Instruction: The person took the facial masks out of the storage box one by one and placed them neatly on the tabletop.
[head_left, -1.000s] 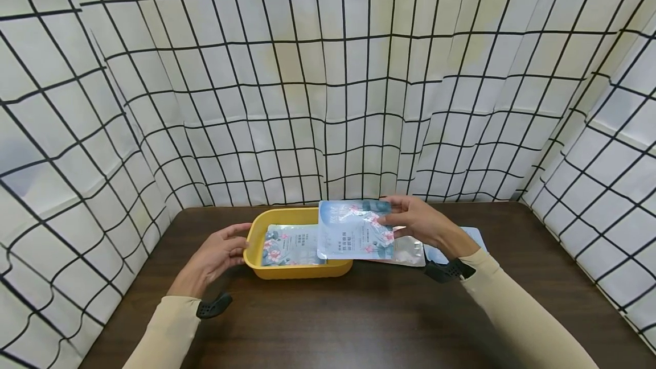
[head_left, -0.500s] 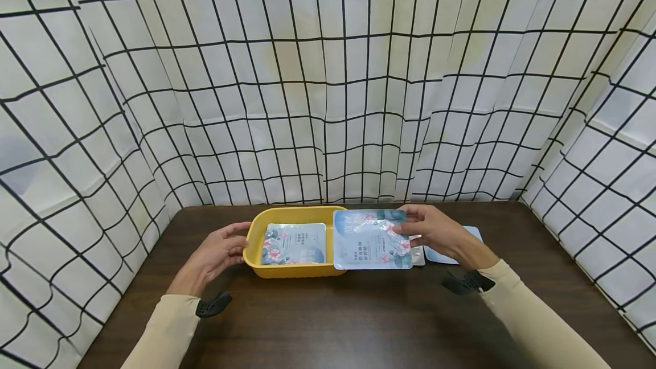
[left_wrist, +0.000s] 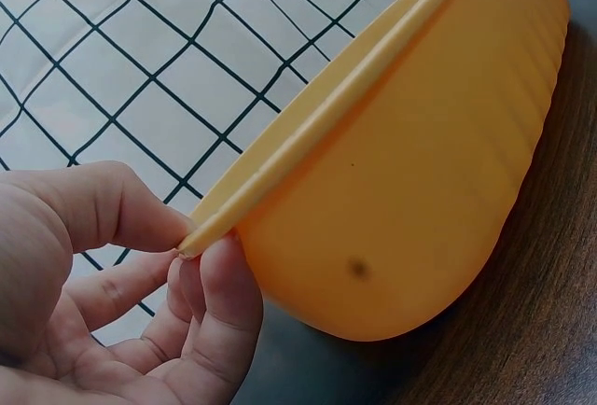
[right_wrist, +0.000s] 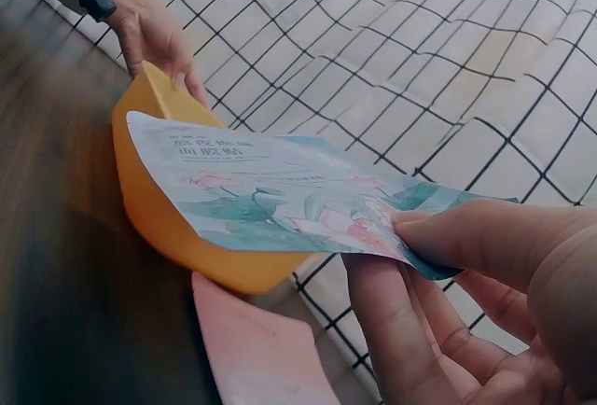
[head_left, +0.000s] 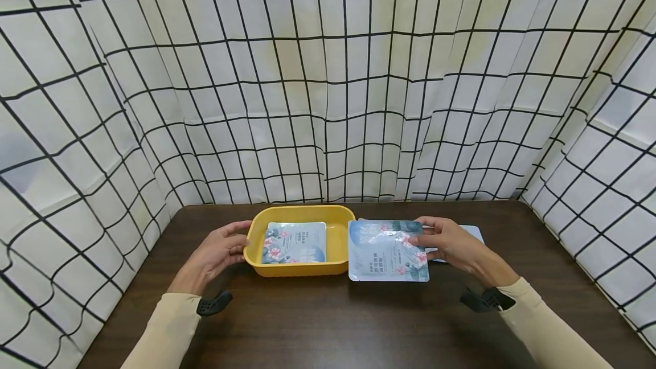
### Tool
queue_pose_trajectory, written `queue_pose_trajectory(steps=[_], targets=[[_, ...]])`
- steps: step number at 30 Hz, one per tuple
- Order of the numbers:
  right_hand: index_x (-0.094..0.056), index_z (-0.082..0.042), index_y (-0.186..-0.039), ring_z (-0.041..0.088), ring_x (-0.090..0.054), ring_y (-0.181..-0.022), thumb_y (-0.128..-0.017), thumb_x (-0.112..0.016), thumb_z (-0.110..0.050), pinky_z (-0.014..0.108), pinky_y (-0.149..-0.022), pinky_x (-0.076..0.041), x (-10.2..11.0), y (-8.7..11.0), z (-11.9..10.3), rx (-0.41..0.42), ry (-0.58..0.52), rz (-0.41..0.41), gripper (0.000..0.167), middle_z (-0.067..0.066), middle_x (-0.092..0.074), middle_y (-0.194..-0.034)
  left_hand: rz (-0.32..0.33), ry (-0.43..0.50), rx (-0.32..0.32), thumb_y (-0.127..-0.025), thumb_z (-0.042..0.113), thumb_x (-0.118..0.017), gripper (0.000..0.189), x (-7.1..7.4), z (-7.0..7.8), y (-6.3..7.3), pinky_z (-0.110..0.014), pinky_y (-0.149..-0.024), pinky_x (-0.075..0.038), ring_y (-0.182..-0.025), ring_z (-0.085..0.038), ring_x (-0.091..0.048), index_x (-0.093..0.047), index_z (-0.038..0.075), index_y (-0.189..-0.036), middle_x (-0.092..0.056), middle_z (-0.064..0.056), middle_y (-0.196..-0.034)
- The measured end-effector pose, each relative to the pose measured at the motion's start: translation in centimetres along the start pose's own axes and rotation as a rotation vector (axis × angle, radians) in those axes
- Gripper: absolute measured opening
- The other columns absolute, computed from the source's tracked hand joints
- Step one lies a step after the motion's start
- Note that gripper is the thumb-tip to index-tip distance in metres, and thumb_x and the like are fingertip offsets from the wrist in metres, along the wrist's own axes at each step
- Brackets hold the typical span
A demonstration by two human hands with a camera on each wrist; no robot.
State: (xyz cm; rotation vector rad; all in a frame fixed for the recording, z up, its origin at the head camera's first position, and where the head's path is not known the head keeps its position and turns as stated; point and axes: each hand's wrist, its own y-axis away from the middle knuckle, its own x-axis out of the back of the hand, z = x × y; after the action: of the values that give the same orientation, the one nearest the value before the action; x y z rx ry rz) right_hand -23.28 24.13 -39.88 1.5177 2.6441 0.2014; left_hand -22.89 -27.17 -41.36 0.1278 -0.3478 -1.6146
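Observation:
My left hand (head_left: 221,250) pinches the rim of a yellow plastic basin (left_wrist: 401,172) at its left end, thumb over the edge and fingers beneath. Inside the basin lies a pale blue floral face mask packet (head_left: 295,242). My right hand (head_left: 451,244) pinches another blue floral face mask packet (head_left: 388,251) by its right edge, thumb on top and fingers under it. This packet is held flat in the air just right of the basin, its left edge overlapping the basin's right end in the head view.
A pink packet (right_wrist: 266,344) lies below the held one, mostly hidden from the head view. Behind the right hand a light blue packet (head_left: 472,233) lies on the dark wooden table (head_left: 318,323). White grid-patterned cloth (head_left: 328,101) encloses the table's back and sides.
My right hand has moved the held packet right and toward me, away from over the basin, uncovering the basin's right end. The left hand stays at the rim.

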Motion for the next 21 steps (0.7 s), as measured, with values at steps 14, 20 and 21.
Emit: queue_pose_trajectory(steps=[14,20,21], targets=[[-0.057,-0.002,-0.121,0.025,-0.073,-0.097,-0.096,-0.067,-0.008,0.043,-0.081,-0.061,1.4,2.0,2.4,-0.021,-0.026,-0.036,0.028,0.012,-0.074,-0.113,0.006,-0.01,0.002,-0.099,0.01,-0.058,0.061,0.0,0.0,-0.3,-0.031,-0.081,-0.058,-0.092,-0.022,-0.063,-0.036,0.008,-0.156,-0.05,-0.024,-0.139],[-0.06,-0.002,-0.121,0.025,-0.074,-0.098,-0.096,-0.066,-0.007,0.042,-0.081,-0.061,1.2,2.2,3.6,-0.03,-0.038,-0.059,0.026,0.012,-0.075,-0.113,0.01,-0.007,0.007,-0.099,0.01,-0.058,0.061,0.0,0.0,-0.3,-0.03,-0.081,-0.058,-0.092,-0.022,-0.063,-0.036,0.008,-0.156,-0.051,-0.023,-0.138],[-0.06,-0.002,-0.121,0.025,-0.074,-0.098,-0.096,-0.066,-0.007,0.041,-0.081,-0.061,1.2,2.2,3.7,-0.036,-0.037,-0.059,0.026,0.012,-0.075,-0.113,0.011,-0.004,0.009,-0.099,0.01,-0.058,0.061,0.0,0.0,-0.3,-0.03,-0.08,-0.058,-0.091,-0.022,-0.063,-0.036,0.009,-0.156,-0.051,-0.023,-0.137]])
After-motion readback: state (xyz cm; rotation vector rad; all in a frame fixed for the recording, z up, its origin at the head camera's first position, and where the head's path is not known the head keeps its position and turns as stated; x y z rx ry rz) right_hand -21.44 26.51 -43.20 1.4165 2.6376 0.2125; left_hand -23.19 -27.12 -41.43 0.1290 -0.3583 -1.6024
